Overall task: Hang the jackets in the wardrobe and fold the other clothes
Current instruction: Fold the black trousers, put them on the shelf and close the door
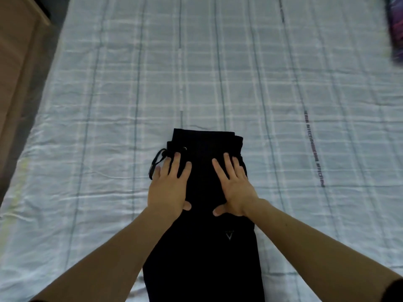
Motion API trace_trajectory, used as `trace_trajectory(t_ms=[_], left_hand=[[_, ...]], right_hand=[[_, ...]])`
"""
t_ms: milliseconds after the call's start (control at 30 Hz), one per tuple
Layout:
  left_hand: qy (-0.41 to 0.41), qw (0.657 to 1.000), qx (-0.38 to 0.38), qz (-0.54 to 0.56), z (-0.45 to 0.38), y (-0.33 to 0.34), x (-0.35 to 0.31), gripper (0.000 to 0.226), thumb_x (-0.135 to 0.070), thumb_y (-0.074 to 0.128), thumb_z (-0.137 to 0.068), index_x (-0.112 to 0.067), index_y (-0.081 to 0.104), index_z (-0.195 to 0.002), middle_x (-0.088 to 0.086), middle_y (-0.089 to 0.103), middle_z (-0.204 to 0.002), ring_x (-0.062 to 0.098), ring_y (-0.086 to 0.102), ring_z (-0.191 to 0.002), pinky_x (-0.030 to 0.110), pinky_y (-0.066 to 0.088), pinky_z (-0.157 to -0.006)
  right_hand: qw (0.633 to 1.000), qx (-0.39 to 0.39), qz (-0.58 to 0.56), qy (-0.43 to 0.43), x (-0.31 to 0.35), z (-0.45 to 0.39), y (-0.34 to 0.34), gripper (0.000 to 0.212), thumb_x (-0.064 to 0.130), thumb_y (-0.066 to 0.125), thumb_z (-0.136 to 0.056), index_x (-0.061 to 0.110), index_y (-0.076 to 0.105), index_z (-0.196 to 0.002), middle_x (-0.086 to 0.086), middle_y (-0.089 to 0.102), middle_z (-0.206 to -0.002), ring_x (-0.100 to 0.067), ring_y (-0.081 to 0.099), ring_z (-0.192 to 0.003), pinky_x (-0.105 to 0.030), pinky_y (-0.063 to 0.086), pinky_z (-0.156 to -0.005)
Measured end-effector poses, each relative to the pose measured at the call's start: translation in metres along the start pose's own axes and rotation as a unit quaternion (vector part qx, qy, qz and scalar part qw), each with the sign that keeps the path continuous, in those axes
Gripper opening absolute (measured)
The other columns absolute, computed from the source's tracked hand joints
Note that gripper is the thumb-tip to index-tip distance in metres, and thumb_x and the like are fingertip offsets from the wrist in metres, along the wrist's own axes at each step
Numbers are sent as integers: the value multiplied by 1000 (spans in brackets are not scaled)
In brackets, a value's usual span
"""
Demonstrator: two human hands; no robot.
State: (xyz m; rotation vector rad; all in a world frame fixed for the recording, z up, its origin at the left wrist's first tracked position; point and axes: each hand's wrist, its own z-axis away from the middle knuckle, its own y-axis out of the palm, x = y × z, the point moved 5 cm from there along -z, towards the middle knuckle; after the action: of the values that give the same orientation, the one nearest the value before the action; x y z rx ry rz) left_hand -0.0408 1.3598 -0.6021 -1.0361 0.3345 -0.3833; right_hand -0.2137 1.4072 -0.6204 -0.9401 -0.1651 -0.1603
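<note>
1. Bed (218, 73): it fills most of the head view and is covered by a pale blue-white checked sheet with thin dark lengthwise stripes and light creases. A line of dark and red printed lettering (314, 149) runs along one stripe toward the bed's right side.
2. Black trousers (205, 247): they lie flat on the sheet near the bed's near edge, about midway across, with the length running toward the person. The far end shows stacked, folded layers. A small pale V-shaped logo (229, 234) sits on the cloth below the hands.
3. Drawstring (156, 163): a black cord loops out from the far left corner of the garment onto the sheet, beside a small metal eyelet.
4. Left hand (169, 186): grip released, fingers straight and spread, palm pressing flat on the left part of the trousers.
5. Right hand (234, 188): grip released likewise, palm down on the right part, thumb pointing inward.
6. Wooden furniture (19, 62): a tan panel stands beyond the bed's left edge.
7. Dark patterned fabric (395, 29): blurred, it lies at the bed's far right corner.
</note>
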Motion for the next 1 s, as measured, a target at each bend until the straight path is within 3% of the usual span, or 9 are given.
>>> trace_trajectory(t_ms=[167,267,367,467,567,700,767,900,1000], left_hand=[[-9,998,-63,15,29,4,4,98,-58,64,-85,-31,3,-157,4,-13,-165,27,-6,-152,51,4,-122],[26,988,-149,34,78,17,-8,77,-39,69,-87,-25,33,-153,10,16,-164,33,20,-149,50,29,-114],[47,979,-190,53,131,45,-23,61,-41,63,-91,-21,46,-146,10,36,-157,34,36,-142,50,42,-107],[43,982,-178,49,178,75,-36,58,-50,42,-98,-20,45,-147,10,36,-157,31,35,-144,48,40,-110],[59,985,-162,27,219,109,-38,57,-46,34,-100,-18,40,-149,11,29,-160,29,33,-145,46,38,-113],[47,991,-127,12,242,145,-24,61,-47,21,-101,-24,17,-157,3,8,-166,21,12,-153,43,16,-118],[37,992,-116,12,242,151,-23,61,-48,19,-101,-25,14,-158,3,5,-167,20,6,-153,44,14,-120],[28,993,-116,4,250,139,-30,61,-49,27,-100,-22,29,-155,9,22,-163,27,22,-150,51,23,-119],[71,990,-123,21,268,132,-38,69,-62,38,-94,-23,37,-151,7,41,-153,26,42,-137,46,34,-112]], right_hand=[[996,-52,-63,-26,-2,13,-6,137,54,85,-62,33,-15,-154,-6,-27,-161,-29,-23,-148,-47,-3,-123],[986,-138,-87,-42,10,45,3,97,29,75,-84,26,12,-157,-10,-6,-165,-29,-8,-152,-47,12,-123],[969,-211,-84,-94,29,96,36,64,14,59,-92,17,34,-151,-12,17,-163,-30,10,-151,-46,20,-122],[968,-212,-41,-127,46,145,85,59,32,47,-99,16,29,-153,-12,16,-163,-28,6,-152,-45,14,-123],[971,-196,30,-130,51,184,134,60,43,32,-103,18,18,-156,-12,9,-165,-25,0,-153,-45,11,-124],[977,-172,57,-112,32,206,167,62,48,21,-104,23,4,-158,-7,-2,-166,-23,-9,-152,-46,7,-121],[978,-162,62,-112,30,205,168,62,49,20,-104,24,2,-158,-7,-5,-166,-23,-11,-152,-46,5,-122],[982,-125,50,-129,31,215,165,68,55,23,-102,22,3,-158,-8,-9,-165,-22,-16,-151,-45,1,-124],[983,-105,40,-146,28,236,168,73,59,32,-99,23,9,-158,-6,-7,-165,-19,-16,-151,-41,3,-124]])
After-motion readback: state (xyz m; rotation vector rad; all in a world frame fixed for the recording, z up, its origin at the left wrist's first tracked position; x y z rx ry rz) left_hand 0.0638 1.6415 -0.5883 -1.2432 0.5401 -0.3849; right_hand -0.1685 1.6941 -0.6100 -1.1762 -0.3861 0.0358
